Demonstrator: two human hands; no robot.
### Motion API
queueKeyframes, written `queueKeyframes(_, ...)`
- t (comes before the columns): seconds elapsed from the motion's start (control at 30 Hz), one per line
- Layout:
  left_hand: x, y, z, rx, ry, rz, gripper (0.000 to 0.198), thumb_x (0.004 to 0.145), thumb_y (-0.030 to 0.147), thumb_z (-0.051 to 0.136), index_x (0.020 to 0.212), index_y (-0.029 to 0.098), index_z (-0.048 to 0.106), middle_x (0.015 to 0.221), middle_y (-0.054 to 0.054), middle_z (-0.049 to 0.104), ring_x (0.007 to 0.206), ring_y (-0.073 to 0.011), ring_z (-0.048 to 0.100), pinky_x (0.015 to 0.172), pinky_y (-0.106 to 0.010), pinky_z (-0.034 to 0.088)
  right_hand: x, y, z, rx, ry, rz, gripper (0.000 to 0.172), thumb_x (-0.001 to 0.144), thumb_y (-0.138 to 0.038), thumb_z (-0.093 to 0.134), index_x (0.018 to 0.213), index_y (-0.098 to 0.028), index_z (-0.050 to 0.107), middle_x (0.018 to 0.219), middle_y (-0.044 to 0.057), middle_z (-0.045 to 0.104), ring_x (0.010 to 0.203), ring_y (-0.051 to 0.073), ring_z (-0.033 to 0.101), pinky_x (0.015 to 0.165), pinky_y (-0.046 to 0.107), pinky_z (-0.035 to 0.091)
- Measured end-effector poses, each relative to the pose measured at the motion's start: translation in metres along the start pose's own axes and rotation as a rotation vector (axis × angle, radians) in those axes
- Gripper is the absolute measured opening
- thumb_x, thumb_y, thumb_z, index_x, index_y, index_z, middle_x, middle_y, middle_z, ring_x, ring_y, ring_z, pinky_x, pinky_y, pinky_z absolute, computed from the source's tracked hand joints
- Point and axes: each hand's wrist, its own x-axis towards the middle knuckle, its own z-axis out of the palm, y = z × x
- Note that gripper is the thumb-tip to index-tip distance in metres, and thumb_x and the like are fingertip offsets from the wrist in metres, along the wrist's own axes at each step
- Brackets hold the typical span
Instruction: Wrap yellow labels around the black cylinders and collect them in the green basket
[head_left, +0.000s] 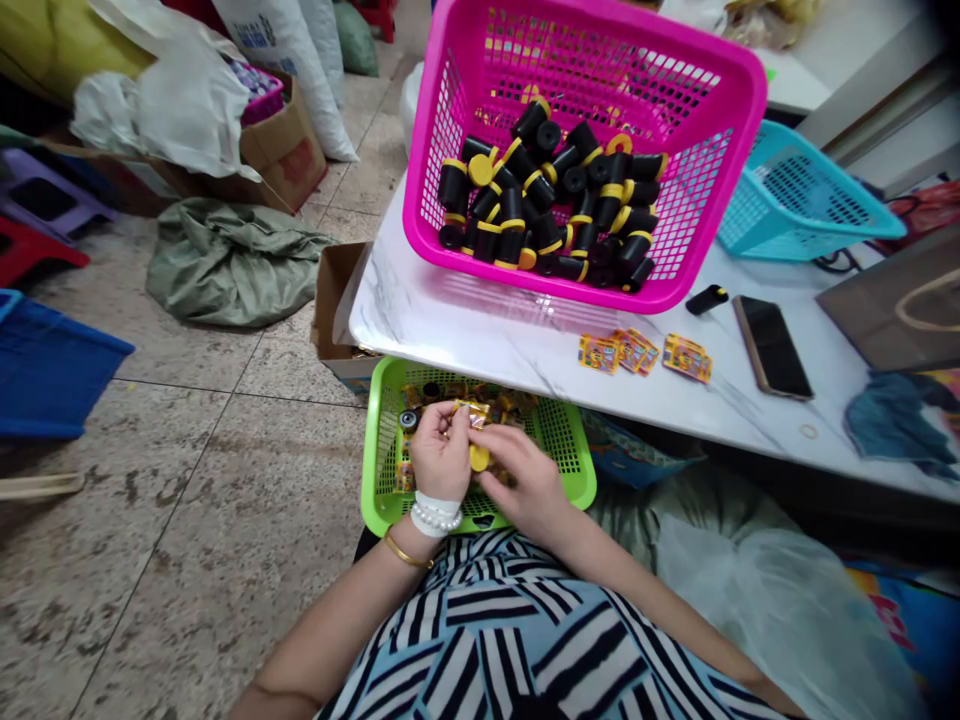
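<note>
Three baskets: a magenta plastic basket (pixel 442 150) on a marble-topped table (pixel 465 325), heaped with black cylinders (pixel 540 190) with yellow caps; a teal basket (pixel 810 215) farther along; a lime-green basket (pixel 577 490) just below the table's near edge, holding foil packets (pixel 514 402) and dark round pieces.

Left hand (pixel 442 455): fingers (pixel 456 418) and thumb pinch a gold foil packet (pixel 472 410) above the lime-green basket.

Right hand (pixel 525 490): fingers (pixel 501 450) curl down beside a yellow disc (pixel 478 458); they seem to grip it, though the view is too poor to be sure.

Risks: the yellow disc could slip and drop among the packets if the grip is light; a sleeve or wrist brushing the table could send the loose items over its edge; the round black cylinder (pixel 706 298) lying loose could roll.

Smallest items: three printed packets (pixel 634 350) lie on the table; a rubber band (pixel 808 432) rests near its edge.
</note>
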Motion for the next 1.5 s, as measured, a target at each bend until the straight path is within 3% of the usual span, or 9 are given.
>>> queueKeyframes(0.1,-0.004,-0.003,0.007,-0.046,-0.028,-0.063,0.019,0.080,0.035,0.069,0.083,0.017,0.063,0.072,0.000,0.065,0.066,-0.0120,0.061,0.062,-0.021,0.047,0.001,0.005,0.000,-0.225,-0.041,-0.194,0.046,0.088,-0.010,0.049,0.131,-0.023,0.054,0.125,0.012,0.059,0.118,0.021,0.059,0.099,0.037,0.054)
queueKeyframes(0.23,-0.004,0.001,0.014,-0.264,-0.026,-0.259,0.024,0.075,0.035,0.073,0.081,0.017,0.059,0.064,0.003,0.061,0.056,-0.0085,0.055,0.056,-0.020,0.043,-0.003,0.006,0.002,-0.228,0.057,-0.252,0.037,0.083,-0.013,0.057,0.120,-0.020,0.057,0.126,0.015,0.060,0.118,0.024,0.059,0.097,0.039,0.054)
queueKeyframes(0.4,0.012,0.010,0.007,-0.452,-0.097,-0.495,0.034,0.063,0.031,0.082,0.072,0.015,0.054,0.061,0.004,0.059,0.047,-0.0040,0.047,0.046,-0.018,0.032,-0.002,0.002,-0.007,0.138,0.238,0.097,0.024,0.076,-0.026,0.071,0.097,-0.022,0.061,0.109,0.011,0.064,0.100,0.024,0.065,0.077,0.036,0.059)
queueKeyframes(0.57,0.017,0.017,0.002,-0.452,-0.253,-0.605,0.035,0.062,0.031,0.084,0.072,0.013,0.055,0.063,0.005,0.059,0.039,0.0004,0.036,0.040,-0.016,0.024,0.014,0.006,-0.022,0.529,0.233,0.355,0.031,0.072,-0.033,0.076,0.096,-0.022,0.060,0.095,0.004,0.067,0.084,0.018,0.067,0.072,0.030,0.059)
queueKeyframes(0.77,0.013,0.023,0.005,-0.469,-0.312,-0.607,0.036,0.063,0.031,0.084,0.069,0.013,0.054,0.058,0.007,0.054,0.035,0.0023,0.033,0.038,-0.015,0.021,0.023,0.006,-0.029,0.443,0.191,0.305,0.029,0.072,-0.030,0.076,0.097,-0.021,0.063,0.103,0.006,0.069,0.087,0.020,0.069,0.073,0.031,0.060)
queueKeyframes(0.97,0.016,0.018,0.003,-0.392,-0.330,-0.601,0.035,0.064,0.034,0.083,0.068,0.013,0.056,0.051,0.008,0.048,0.032,0.0018,0.031,0.037,-0.016,0.020,0.023,0.004,-0.036,0.069,0.165,0.133,0.030,0.073,-0.021,0.069,0.103,-0.021,0.065,0.115,0.008,0.069,0.100,0.022,0.068,0.087,0.036,0.057)
queueKeyframes(1.17,0.015,0.017,0.003,-0.364,-0.345,-0.557,0.034,0.063,0.034,0.083,0.069,0.011,0.059,0.058,0.004,0.056,0.034,0.0011,0.035,0.036,-0.016,0.020,0.029,0.001,-0.033,0.138,0.136,0.093,0.018,0.072,-0.019,0.069,0.085,-0.021,0.057,0.106,0.007,0.071,0.092,0.020,0.069,0.075,0.030,0.057)
queueKeyframes(1.4,0.005,0.022,-0.006,-0.204,-0.195,-0.224,0.035,0.072,0.035,0.079,0.098,0.014,0.066,0.079,-0.001,0.065,0.059,-0.0060,0.054,0.053,-0.017,0.043,0.023,0.004,-0.023,0.201,0.313,0.050,0.026,0.071,-0.020,0.075,0.089,-0.022,0.056,0.096,0.004,0.069,0.089,0.019,0.068,0.073,0.030,0.057)
queueKeyframes(1.5,0.008,0.024,-0.015,-0.155,-0.415,-0.259,0.047,0.069,0.031,0.082,0.110,0.017,0.063,0.099,-0.004,0.066,0.073,-0.0102,0.060,0.065,-0.022,0.050,0.018,0.005,-0.024,0.179,0.249,0.006,0.026,0.071,-0.018,0.075,0.090,-0.023,0.057,0.097,0.004,0.068,0.090,0.019,0.068,0.075,0.030,0.057)
